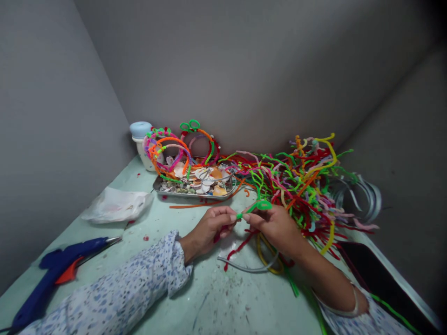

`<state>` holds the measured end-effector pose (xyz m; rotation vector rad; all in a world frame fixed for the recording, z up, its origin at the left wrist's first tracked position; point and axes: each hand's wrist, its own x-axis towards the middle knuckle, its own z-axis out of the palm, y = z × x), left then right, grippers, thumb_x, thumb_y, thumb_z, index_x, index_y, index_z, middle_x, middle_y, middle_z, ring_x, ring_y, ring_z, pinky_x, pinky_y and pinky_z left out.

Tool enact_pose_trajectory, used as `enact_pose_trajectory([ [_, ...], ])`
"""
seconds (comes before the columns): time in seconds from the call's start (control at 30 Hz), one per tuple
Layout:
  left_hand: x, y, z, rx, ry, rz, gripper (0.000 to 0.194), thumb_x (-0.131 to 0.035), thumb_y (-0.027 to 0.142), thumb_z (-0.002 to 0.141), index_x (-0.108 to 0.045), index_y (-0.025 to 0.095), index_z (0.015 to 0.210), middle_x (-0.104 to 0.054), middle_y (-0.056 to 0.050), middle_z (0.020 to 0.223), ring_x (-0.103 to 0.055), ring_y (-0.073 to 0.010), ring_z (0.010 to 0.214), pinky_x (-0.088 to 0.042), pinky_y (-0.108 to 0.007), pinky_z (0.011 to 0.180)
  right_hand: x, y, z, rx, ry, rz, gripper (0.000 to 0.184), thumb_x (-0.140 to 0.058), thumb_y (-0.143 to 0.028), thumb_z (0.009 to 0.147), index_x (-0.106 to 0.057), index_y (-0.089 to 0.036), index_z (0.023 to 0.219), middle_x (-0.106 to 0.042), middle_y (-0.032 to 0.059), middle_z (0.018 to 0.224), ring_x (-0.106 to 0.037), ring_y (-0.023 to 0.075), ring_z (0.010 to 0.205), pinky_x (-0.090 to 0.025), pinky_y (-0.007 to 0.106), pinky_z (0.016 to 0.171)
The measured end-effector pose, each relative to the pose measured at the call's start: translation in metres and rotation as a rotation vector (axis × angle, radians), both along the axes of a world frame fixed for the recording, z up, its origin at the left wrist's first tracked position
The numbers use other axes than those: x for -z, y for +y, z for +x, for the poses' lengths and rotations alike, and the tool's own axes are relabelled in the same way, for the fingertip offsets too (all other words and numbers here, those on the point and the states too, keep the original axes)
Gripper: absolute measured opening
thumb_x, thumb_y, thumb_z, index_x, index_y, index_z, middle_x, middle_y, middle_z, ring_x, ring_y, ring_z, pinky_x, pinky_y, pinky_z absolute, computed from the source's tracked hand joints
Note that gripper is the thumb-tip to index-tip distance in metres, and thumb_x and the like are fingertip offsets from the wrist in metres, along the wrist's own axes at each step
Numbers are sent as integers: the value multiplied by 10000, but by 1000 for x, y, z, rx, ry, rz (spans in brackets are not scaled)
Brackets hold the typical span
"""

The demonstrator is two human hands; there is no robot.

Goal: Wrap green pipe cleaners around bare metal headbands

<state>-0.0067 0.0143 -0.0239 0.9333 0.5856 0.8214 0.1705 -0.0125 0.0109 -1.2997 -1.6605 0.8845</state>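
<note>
A green pipe cleaner (261, 205) stretches between my fingertips, its far end bent into a loop. My left hand (213, 225) pinches one end between thumb and fingers, and a bit of dark red fuzzy strand shows under that palm. My right hand (279, 232) pinches the same green piece close by. Below the hands lie red pipe cleaners (240, 247), a yellow pipe cleaner loop (261, 253) and a thin grey headband (249, 269). My right hand and wrist partly cover these.
Behind is a metal tray (188, 196) of shells, with decorated headbands (170, 139) on it. A pipe cleaner heap (296, 172) and bare headbands (374, 197) lie right, near a dark flat device (380, 279). Leftward are a jar (140, 131), plastic bag (117, 204) and blue glue gun (66, 258).
</note>
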Motion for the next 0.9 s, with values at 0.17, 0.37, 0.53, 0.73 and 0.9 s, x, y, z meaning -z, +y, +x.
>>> enact_pose_trajectory([
  [0.17,0,2,0,-22,-12,-33,152,-659,220,743,-552,125,692,-417,50,572,-270,-31,448,-162,-178,404,6,1,-3,37,0,-5,184,-614,-303,823,-661,-168,708,-646,-3,569,-601,138,509,-475,236,475],
  [0.37,0,3,0,-57,-69,-120,177,-678,242,719,-541,131,724,-418,60,583,-272,-21,437,-159,-162,404,22,3,-5,213,-228,422,118,-643,-304,833,-632,-198,882,-656,31,821,-621,178,752,-498,301,694],
  [0.53,0,4,0,-77,-61,-137,190,-662,249,725,-508,140,698,-419,61,586,-296,-17,419,-148,-173,401,29,1,-4,261,-258,625,60,-623,-214,837,-617,-216,898,-647,47,896,-624,185,820,-516,309,706],
  [0.73,-1,4,1,-81,-60,-134,195,-662,249,721,-504,141,685,-407,64,576,-301,-18,421,-162,-169,404,31,1,-3,155,-287,725,172,-613,-138,847,-685,-239,966,-658,62,975,-642,183,899,-537,329,793],
  [0.9,-1,4,1,-85,-75,-147,194,-679,247,707,-518,137,694,-408,62,578,-286,-17,424,-161,-162,400,31,2,-3,130,-297,722,190,-621,-160,855,-698,-245,1006,-662,67,960,-647,184,878,-549,328,773],
])
